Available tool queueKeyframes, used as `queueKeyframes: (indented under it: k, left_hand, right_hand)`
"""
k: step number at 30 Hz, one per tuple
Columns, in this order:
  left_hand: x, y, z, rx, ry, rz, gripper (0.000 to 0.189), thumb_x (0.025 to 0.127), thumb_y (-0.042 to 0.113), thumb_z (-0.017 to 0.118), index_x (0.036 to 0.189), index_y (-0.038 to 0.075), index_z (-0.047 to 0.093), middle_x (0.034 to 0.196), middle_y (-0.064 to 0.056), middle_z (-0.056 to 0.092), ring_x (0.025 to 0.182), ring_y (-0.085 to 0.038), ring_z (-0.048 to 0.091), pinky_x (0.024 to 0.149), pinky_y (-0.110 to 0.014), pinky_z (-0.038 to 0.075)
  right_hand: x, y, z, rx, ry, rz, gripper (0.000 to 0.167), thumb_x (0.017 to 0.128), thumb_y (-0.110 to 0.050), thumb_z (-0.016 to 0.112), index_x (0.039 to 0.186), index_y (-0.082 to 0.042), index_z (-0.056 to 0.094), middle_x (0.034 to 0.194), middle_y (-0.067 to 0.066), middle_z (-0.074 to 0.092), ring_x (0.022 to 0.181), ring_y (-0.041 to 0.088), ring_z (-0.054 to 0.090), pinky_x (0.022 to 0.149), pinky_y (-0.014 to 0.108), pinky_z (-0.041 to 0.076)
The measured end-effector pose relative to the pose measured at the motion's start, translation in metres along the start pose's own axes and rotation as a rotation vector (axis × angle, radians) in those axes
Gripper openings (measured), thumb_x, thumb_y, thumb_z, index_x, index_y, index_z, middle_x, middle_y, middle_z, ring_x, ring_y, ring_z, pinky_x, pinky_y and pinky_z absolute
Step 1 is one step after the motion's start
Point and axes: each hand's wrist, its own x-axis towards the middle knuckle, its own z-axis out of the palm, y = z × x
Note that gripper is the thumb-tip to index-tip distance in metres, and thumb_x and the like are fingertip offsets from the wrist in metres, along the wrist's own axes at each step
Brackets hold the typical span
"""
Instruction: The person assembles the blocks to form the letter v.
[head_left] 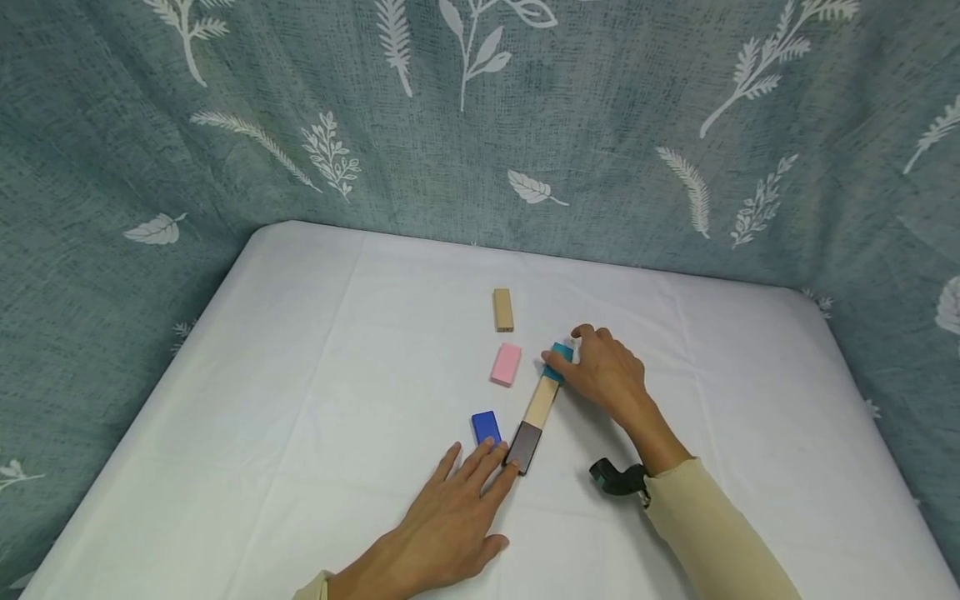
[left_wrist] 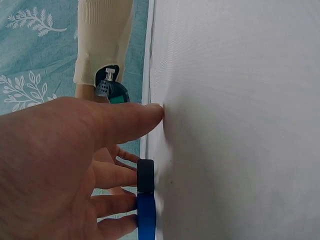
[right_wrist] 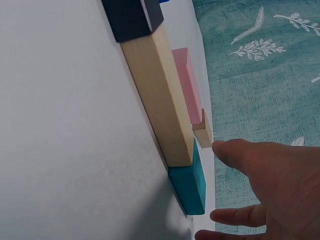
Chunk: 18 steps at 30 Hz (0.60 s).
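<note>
A dark grey block [head_left: 524, 447], a plain wooden block [head_left: 542, 402] and a teal block [head_left: 559, 352] lie end to end in a slanting row on the white cloth. My left hand [head_left: 450, 517] reaches out with straight, spread fingers, their tips at the dark grey block and the near end of a blue block [head_left: 486, 426]. Around the teal block's far end my right hand [head_left: 606, 371] is spread, its thumb overlapping the block in the head view. From the right wrist, a gap shows between the teal block [right_wrist: 189, 190] and those spread fingers [right_wrist: 237, 216].
A pink block [head_left: 506, 364] lies left of the row, and another wooden block [head_left: 503, 310] sits beyond it. The white-covered table [head_left: 225, 400] meets a blue-green leaf-patterned curtain [head_left: 450, 167] at its back and sides. A dark wrist camera [head_left: 618, 478] juts from the right sleeve.
</note>
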Motion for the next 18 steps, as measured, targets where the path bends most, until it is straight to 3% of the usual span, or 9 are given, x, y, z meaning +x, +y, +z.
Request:
queueKeyframes:
  k: [4, 10, 18]
  left_hand:
    - [0.000, 0.000, 0.000, 0.002, 0.000, 0.001, 0.081, 0.091, 0.053, 0.069, 0.155, 0.012, 0.041, 0.162, -0.011, 0.032, 0.151, -0.027, 0.026, 0.118, -0.055, 0.025]
    - [-0.001, 0.000, 0.000, 0.009, -0.010, -0.001, 0.082, 0.091, 0.054, 0.069, 0.155, 0.013, 0.040, 0.163, -0.010, 0.031, 0.151, -0.027, 0.026, 0.118, -0.054, 0.026]
    - [0.000, 0.000, -0.001, 0.006, -0.024, -0.001, 0.081, 0.091, 0.054, 0.068, 0.155, 0.013, 0.040, 0.163, -0.009, 0.030, 0.151, -0.026, 0.025, 0.118, -0.054, 0.025]
  right_hand:
    - [-0.007, 0.003, 0.003, 0.004, 0.029, -0.058, 0.074, 0.090, -0.058, 0.067, 0.140, -0.005, 0.056, 0.130, 0.027, 0.056, 0.110, 0.042, 0.059, 0.075, 0.058, 0.053]
    - [-0.019, 0.008, 0.010, 0.021, 0.027, -0.149, 0.074, 0.091, -0.056, 0.068, 0.144, -0.006, 0.054, 0.141, 0.025, 0.052, 0.124, 0.043, 0.053, 0.089, 0.060, 0.050]
    - [-0.041, 0.010, 0.018, 0.032, 0.014, -0.239, 0.085, 0.089, -0.055, 0.071, 0.151, -0.003, 0.044, 0.155, 0.023, 0.040, 0.142, 0.043, 0.037, 0.106, 0.065, 0.037]
